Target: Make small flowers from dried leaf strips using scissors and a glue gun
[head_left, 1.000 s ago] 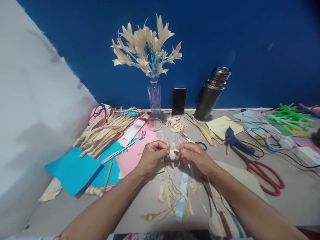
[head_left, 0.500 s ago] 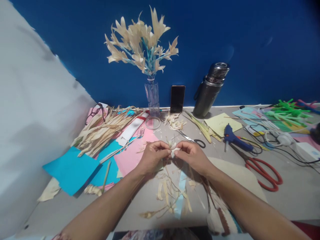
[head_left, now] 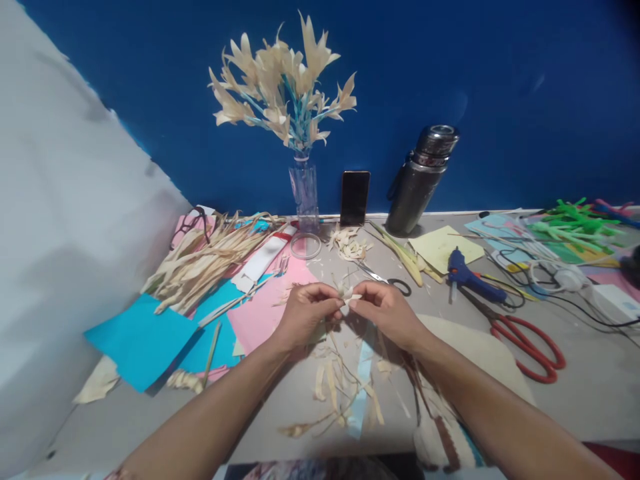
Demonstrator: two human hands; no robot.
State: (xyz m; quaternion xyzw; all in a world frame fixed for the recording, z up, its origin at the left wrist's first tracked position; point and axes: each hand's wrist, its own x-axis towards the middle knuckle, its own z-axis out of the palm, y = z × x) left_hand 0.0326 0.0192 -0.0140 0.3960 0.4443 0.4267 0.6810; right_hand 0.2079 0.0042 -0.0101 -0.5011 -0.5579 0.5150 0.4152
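Note:
Over the middle of the table, my left hand [head_left: 311, 311] pinches a small pale husk flower [head_left: 347, 298] between thumb and fingertips. From the other side my right hand [head_left: 386, 311] grips the same flower, its thumb on a petal. The flower's lower part is hidden by my fingers. Just behind the hands lie small scissors [head_left: 380, 276] with black handles. Beneath and in front of them are loose husk strips [head_left: 327, 385], thin stems and a light blue paper strip [head_left: 361, 393].
Dried husks [head_left: 210, 260] and blue paper [head_left: 143, 340] lie left. At the back stand a clear bottle [head_left: 304, 193] of husk flowers, a phone [head_left: 355, 199] and a leaning dark flask [head_left: 420, 183]. Rightward are a blue glue gun [head_left: 473, 279], red-handled scissors [head_left: 525, 343] and cables.
The flower's petals show a little more spread between my fingertips. My right fingers have shifted slightly; both hands stay in nearly the same place.

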